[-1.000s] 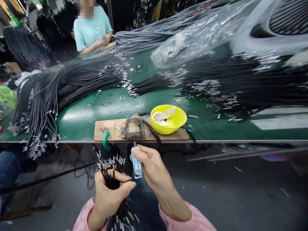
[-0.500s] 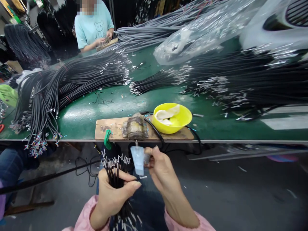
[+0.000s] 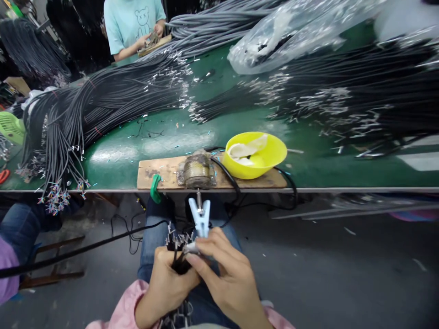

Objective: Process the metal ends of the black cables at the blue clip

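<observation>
My left hand (image 3: 173,278) is closed around a bundle of black cables (image 3: 178,262), whose stripped, silvery ends fan out above the fist. More cable ends hang below it. My right hand (image 3: 222,269) meets it at the top of the bundle, thumb and fingers pinched on a black cable; the cable's tip is mostly hidden. A greyish cover (image 3: 191,247) wraps one right fingertip. Just above the right hand, a light blue clothespin (image 3: 201,217) sits on the shaft of a small motor (image 3: 197,171), apart from the cables.
The motor is on a wooden board (image 3: 164,167) at the table edge, with a green clamp (image 3: 155,188) and a yellow bowl (image 3: 254,167) holding white material. Cable bundles (image 3: 120,98) cover much of the green table (image 3: 164,141). A co-worker (image 3: 133,27) sits across.
My right hand has moved down and left from beside the clothespin to the bundle's tips. The clothespin has turned and now shows its V shape. The view has tilted slightly downward.
</observation>
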Demonstrator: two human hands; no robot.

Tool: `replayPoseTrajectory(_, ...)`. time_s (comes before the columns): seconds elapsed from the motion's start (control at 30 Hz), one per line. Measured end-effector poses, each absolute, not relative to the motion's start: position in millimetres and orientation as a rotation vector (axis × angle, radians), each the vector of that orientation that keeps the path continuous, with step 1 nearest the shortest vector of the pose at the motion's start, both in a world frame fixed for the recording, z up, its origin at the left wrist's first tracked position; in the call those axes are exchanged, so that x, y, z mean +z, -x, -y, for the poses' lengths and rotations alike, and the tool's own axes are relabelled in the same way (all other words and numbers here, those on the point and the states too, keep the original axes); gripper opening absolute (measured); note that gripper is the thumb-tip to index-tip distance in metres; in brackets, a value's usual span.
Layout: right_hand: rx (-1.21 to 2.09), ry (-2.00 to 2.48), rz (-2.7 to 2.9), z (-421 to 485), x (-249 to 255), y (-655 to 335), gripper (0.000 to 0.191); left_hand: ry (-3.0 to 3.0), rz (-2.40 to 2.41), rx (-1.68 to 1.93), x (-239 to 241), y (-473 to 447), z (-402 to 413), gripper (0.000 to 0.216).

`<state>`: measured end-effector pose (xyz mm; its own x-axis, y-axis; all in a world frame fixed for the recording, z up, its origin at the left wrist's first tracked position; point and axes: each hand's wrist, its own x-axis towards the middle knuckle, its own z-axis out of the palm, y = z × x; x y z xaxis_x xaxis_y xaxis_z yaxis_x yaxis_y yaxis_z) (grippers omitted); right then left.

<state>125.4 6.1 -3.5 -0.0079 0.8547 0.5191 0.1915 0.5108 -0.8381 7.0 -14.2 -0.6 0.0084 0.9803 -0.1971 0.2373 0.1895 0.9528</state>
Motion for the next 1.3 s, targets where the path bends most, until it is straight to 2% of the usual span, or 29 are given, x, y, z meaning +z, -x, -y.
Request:
replayPoseTrajectory(0.17,0.617,1.054,1.401,-8,-13,-124,0.024,-1.142,-1.661,1.064,-15,-10,24,0.008)
replayPoseTrajectory(0.43,0.758,0.957,1.424,-12,-16,-129,0.019,-1.109,-1.670,1.086,-7,-9,24,0.015)
replayPoseTrajectory(0.67,0.567,1.036,1.332,-4,-16,-116,0.021,-0.956,-1.578,1.102,-12,-18,24,0.028)
replayPoseTrajectory(0.87,1.227,0.895,1.106,-3,-41,-121,0.021,-0.777,-1.361,1.004,-16,-18,24,0.046)
replayPoseTrajectory(0.93,1.333,0.889,1.035,-6,-44,-125,0.019,-0.748,-1.320,0.977,-16,-16,23,0.048)
replayPoseTrajectory(1.07,1.215,0.871,1.117,-11,-33,-132,0.008,-0.719,-1.286,0.946,-15,-12,20,0.047)
replayPoseTrajectory(1.2,1.203,0.852,1.064,-10,-26,-127,0.018,-0.739,-1.292,0.959,-13,-13,21,0.043)
replayPoseTrajectory(1.3,1.103,0.920,1.023,-4,-26,-119,0.017,-0.789,-1.369,1.060,-11,-16,22,0.034)
